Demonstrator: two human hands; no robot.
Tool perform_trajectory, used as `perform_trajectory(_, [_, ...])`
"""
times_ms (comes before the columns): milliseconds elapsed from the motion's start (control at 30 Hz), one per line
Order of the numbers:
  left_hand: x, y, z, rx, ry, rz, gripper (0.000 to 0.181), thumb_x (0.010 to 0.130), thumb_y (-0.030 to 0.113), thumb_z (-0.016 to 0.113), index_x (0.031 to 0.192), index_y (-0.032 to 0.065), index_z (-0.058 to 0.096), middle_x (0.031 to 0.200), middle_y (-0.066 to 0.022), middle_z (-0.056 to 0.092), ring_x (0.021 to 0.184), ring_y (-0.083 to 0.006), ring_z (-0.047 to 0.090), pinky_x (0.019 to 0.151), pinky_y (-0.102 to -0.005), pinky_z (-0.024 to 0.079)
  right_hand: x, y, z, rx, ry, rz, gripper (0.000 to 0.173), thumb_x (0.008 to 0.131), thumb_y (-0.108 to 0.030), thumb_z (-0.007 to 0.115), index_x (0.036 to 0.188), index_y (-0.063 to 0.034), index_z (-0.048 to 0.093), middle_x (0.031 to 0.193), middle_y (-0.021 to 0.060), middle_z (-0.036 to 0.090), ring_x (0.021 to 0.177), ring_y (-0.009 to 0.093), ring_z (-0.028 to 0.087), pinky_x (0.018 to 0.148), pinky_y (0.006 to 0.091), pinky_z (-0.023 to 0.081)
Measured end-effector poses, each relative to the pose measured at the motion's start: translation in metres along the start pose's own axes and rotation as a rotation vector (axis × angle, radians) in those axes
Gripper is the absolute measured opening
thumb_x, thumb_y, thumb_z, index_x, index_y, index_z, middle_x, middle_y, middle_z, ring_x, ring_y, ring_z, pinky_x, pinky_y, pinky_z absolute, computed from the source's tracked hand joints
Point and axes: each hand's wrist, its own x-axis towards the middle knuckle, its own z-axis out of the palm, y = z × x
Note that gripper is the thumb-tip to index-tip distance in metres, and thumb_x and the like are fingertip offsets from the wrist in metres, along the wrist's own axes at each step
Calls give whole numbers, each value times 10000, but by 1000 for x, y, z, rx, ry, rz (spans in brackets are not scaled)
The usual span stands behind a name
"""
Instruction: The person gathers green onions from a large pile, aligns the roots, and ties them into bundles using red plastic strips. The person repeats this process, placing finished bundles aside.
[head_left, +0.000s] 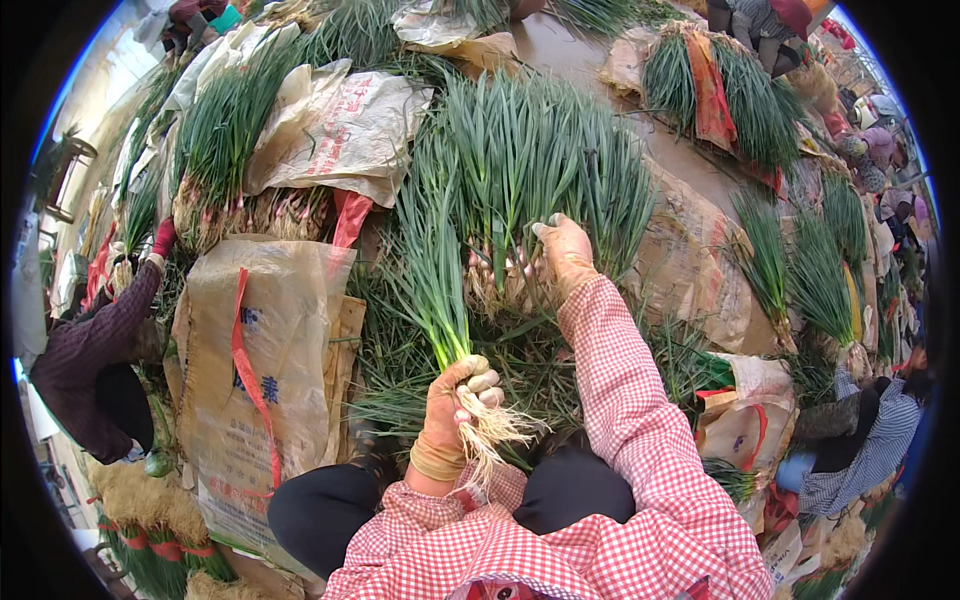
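My left hand (461, 409), in a pale rubber glove, grips a bunch of green garlic plants (435, 300) near the bulbs. Its long leaves point up and away, and its stringy roots hang below the fist. My right hand (564, 247), gloved as well, reaches to the bulb end of a wide heap of green garlic plants (525, 157) lying before me. Its fingers are at the right side of the bulbs; whether they hold a stalk cannot be told. Loose leaves (517, 345) cover the ground between my knees and the heap.
A printed woven sack (255, 375) with a red strip lies at left, another sack (337, 135) beyond it. More plants (225, 127) lie at upper left and upper right. A person in a dark purple top (97, 367) works at left; a person in a striped top (862, 442) sits at right.
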Motion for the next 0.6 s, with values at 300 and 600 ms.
perform_trajectory(300, [12, -21, -3, 738, 283, 88, 191, 898, 163, 605, 924, -23, 638, 867, -149, 690, 697, -214, 664, 652, -289, 568, -129, 70, -15, 290, -522, -50, 380, 921, -96, 665, 1290, -82, 576, 850, -34, 596, 666, 58, 519, 611, 208, 443])
perform_trajectory(600, [19, -41, -23, 507, 428, 228, 122, 855, 113, 615, 910, 4, 617, 780, -107, 668, 659, -190, 653, 641, -328, 583, -144, 117, 19, -186, 33, -747, 156, 874, -120, 735, 924, 8, 659, 827, 20, 623, 721, 153, 611, 660, 307, 509])
